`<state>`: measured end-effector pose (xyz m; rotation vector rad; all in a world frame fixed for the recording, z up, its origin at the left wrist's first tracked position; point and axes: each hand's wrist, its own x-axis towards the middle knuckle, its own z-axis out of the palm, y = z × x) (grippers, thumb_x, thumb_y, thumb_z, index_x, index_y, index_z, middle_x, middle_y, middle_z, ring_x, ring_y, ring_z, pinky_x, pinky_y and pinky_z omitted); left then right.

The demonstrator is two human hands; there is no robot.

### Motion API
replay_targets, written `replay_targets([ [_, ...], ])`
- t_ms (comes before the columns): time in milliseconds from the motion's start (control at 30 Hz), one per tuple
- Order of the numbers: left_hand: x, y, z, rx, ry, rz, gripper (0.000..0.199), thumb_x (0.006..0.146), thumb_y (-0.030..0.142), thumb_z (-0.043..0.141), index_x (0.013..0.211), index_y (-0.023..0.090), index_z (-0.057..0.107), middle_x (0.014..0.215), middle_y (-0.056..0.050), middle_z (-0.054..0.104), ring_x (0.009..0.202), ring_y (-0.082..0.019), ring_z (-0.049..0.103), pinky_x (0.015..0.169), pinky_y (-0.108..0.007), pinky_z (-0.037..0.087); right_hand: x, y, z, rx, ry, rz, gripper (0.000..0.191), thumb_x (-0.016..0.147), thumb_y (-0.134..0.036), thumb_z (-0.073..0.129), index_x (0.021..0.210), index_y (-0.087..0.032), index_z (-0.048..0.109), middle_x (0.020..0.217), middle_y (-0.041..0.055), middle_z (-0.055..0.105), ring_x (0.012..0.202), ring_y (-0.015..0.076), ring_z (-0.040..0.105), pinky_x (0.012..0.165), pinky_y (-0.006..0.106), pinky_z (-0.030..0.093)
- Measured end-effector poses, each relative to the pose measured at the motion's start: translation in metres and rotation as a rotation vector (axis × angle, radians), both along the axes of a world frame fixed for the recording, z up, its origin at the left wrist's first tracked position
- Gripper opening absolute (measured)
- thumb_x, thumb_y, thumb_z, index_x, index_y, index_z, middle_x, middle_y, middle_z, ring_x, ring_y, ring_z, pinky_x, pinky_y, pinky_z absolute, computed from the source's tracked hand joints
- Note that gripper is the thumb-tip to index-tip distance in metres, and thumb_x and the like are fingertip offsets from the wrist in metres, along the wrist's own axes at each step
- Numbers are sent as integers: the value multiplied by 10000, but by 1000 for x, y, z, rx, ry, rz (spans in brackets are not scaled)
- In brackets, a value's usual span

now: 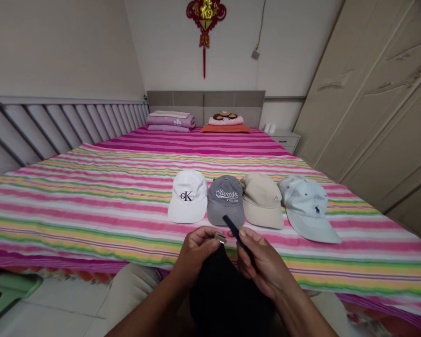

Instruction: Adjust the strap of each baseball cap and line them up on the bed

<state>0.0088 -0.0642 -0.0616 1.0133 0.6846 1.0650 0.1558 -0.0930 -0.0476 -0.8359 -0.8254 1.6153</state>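
Observation:
A black cap (228,295) rests at my lap, its back strap side up between my hands. My left hand (198,252) pinches the metal buckle (221,238) at one side of the cap's opening. In my right hand (261,260) is the loose dark strap (231,227), its free end pointing up and left, apart from the buckle. Just beyond my hands, side by side on the bed, lie a white cap (187,196), a grey cap (226,200), a beige cap (262,201) and a pale blue cap (309,208), brims toward me.
The bed (91,201) has a striped cover. Folded purple bedding (171,121) and a pink folded item (226,120) lie by the headboard (182,99). A metal railing (66,121) runs left, a wardrobe (368,107) stands right, and a green stool (17,285) sits low left.

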Motion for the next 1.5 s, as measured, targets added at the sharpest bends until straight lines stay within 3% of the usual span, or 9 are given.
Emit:
replay_targets([
  [133,1,1,-3,-204,-177,-21,260,549,297,763,726,146,647,648,-16,654,531,-90,549,486,-179,387,7,3,3,-54,-8,-50,225,691,-326,653,630,-141,541,420,-50,489,323,38,356,355,163,261],
  [233,2,2,-5,-249,-212,-17,297,520,291,782,732,137,642,633,-21,658,519,-89,557,475,-170,389,11,4,4,-73,-25,23,218,677,-306,647,591,-135,542,356,-80,387,312,28,272,358,170,222],
  [367,3,2,-7,-275,-223,-4,314,511,289,789,738,140,632,582,-18,650,493,-92,560,469,-166,390,12,3,0,-86,-50,42,208,643,-287,650,563,-135,532,386,-70,411,313,17,241,359,175,185],
  [767,5,2,-8,-240,-234,0,288,550,280,771,758,144,625,590,-26,654,516,-101,584,493,-172,424,6,4,-1,-87,-64,53,202,642,-287,625,545,-143,522,376,-71,393,310,20,237,364,192,173],
  [1100,1,-1,-12,-142,-193,-3,244,596,253,744,792,150,641,640,-14,657,564,-97,587,547,-185,422,5,7,0,-38,-252,80,292,658,-384,657,563,-163,492,368,-74,403,347,45,289,374,198,171],
  [1367,0,-2,-12,-107,-176,-71,223,607,250,735,791,156,650,672,-11,667,583,-105,595,579,-211,438,8,10,-6,-17,-171,177,181,632,-295,641,585,-153,539,347,-73,405,346,54,296,386,208,189],
  [1500,0,-2,-13,-92,-171,-67,218,616,254,729,796,159,650,668,-10,668,583,-101,593,568,-200,433,5,9,-6,-40,-133,141,207,651,-309,639,574,-160,517,350,-72,411,337,51,286,386,208,190],
])
